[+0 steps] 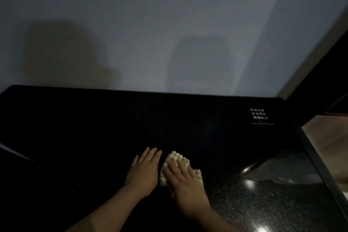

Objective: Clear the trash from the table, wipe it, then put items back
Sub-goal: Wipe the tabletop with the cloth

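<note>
A black glossy table (94, 128) fills the lower half of the view. My right hand (185, 186) lies flat on a cream waffle-textured cloth (177, 158) and presses it against the tabletop near the front middle. The cloth sticks out beyond the fingertips and at both sides of the hand. My left hand (144, 171) rests flat on the bare table just left of the cloth, fingers together, holding nothing.
A small black sign with white characters (260, 116) stands at the table's back right corner. A pale wall (169, 24) rises right behind the table. The table's right edge (320, 165) drops to a lighter floor. A pale sliver (11, 149) shows at far left.
</note>
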Motion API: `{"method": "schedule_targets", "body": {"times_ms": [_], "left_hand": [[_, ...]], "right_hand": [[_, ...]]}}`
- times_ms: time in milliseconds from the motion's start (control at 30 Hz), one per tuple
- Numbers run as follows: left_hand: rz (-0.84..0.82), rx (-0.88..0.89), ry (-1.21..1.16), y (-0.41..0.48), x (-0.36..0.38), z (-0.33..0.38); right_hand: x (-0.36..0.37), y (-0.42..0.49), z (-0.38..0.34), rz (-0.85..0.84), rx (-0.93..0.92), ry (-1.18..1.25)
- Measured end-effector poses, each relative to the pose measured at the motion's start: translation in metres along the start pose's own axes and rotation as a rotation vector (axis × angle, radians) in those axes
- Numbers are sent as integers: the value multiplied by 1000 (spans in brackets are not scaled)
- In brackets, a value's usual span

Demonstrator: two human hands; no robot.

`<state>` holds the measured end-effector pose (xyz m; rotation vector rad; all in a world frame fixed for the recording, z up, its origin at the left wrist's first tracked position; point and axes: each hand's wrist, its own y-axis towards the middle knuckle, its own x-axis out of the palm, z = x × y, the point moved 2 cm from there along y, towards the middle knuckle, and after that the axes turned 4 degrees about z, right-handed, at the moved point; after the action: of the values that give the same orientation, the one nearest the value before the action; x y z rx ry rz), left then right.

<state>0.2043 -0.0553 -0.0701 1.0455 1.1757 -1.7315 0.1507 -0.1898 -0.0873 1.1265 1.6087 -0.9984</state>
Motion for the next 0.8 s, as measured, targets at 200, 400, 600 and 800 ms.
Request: {"method": "schedule_targets", "body": {"times_ms": [200, 400, 600, 800], "left_hand": [[2, 77, -75, -8, -2, 9], [58, 196, -81, -6, -2, 38], [-3, 385, -69, -11, 10, 102], [-97, 288, 1, 7, 24, 140]], "right_hand": [[-18, -8, 66, 124, 368, 37], [-31, -13, 63, 124, 464, 478], [-46, -80, 110, 159, 687, 151], [-39, -114, 126, 0, 597, 48]]}}
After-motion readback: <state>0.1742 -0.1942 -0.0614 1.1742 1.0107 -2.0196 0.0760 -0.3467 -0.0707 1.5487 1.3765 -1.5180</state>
